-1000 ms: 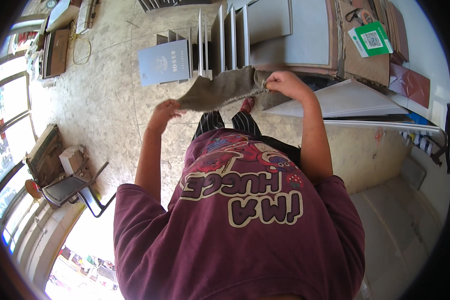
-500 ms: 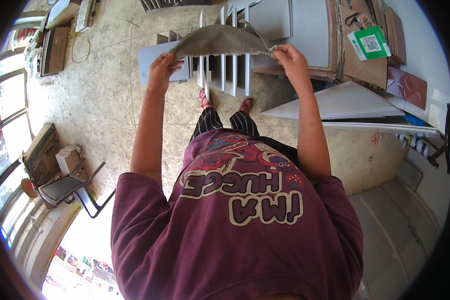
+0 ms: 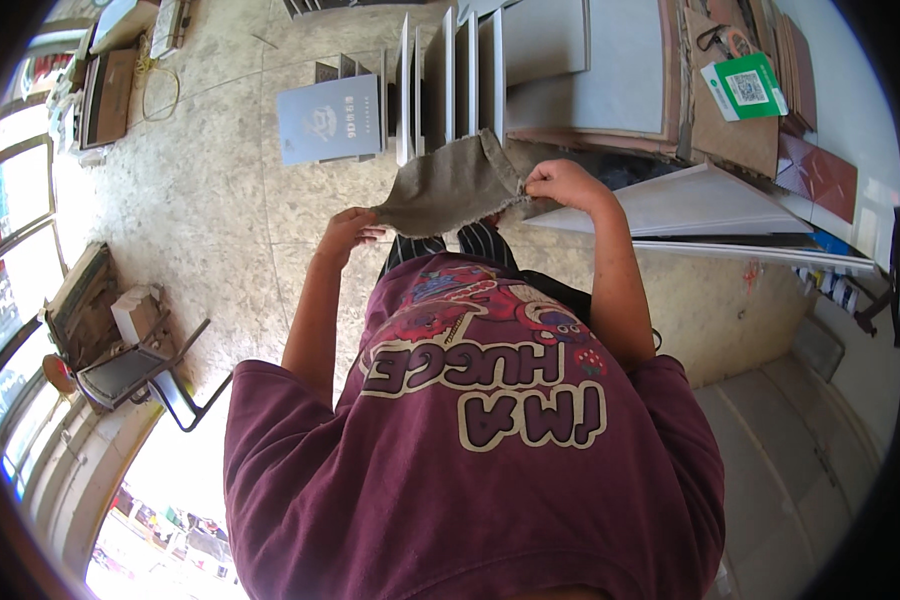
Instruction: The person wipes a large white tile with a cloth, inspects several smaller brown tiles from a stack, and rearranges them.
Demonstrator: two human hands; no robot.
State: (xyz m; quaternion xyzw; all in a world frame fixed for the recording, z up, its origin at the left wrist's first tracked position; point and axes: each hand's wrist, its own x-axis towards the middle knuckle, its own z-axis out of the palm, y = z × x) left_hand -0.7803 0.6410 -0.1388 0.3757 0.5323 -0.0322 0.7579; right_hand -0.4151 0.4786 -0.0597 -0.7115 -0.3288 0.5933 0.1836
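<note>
A grey-brown cloth (image 3: 450, 187) with frayed edges hangs stretched between my two hands, in front of my waist. My left hand (image 3: 350, 232) pinches its left corner between thumb and fingers. At the opposite end, my right hand (image 3: 568, 187) grips the ragged right edge. The cloth sags a little in the middle and hides my feet and part of my striped trousers. Just beyond it, several thin upright panels (image 3: 450, 85) stand in a row, and the cloth's upper edge overlaps their near ends in the picture.
A blue-grey printed board (image 3: 330, 120) leans left of the panels. Large flat slabs (image 3: 610, 80) and a white triangular sheet (image 3: 700, 205) lie to the right. A green card (image 3: 745, 87) rests farther right. At the left stands a chair (image 3: 135, 375) with a box on it.
Both hands have come down and nearer to my body with the cloth. The cloth has dropped from over the panels to in front of my legs, uncovering more of the panels.
</note>
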